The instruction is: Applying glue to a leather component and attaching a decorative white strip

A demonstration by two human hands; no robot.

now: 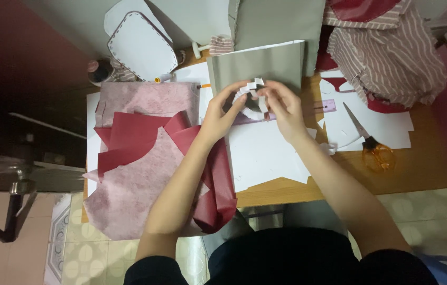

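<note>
Two hands work at the upper middle of the frame, and between them is one small white paper strip (pixel 251 97), cut along its edge into a row of square tabs and bent round into a curve with a dark hollow inside. The left hand (pixel 218 116) pinches its left end with fingers and thumb closed on the paper; the right hand (pixel 282 108) grips the right end the same way, fingertips meeting over the tabs. The strip is held just above one purple ruler (pixel 308 108), which lies flat across the table (pixel 424 163) behind the hands.

One pair of scissors (pixel 370 142) with orange handles lies to the right of the middle, blades pointing to the upper left, on white paper scraps (pixel 387 126). One large white sheet (pixel 266 155) lies under the wrists. One grey sheet of cloth (pixel 266 63) sits just above the hands. At the left lie several dark red pieces (pixel 133 134), at least three, on one mottled pink sheet of cloth (pixel 128 190). One rounded white pattern piece (pixel 141 45) with a dashed border sits at the upper left. A heap of striped fabric (pixel 387 53) fills the upper right.
</note>
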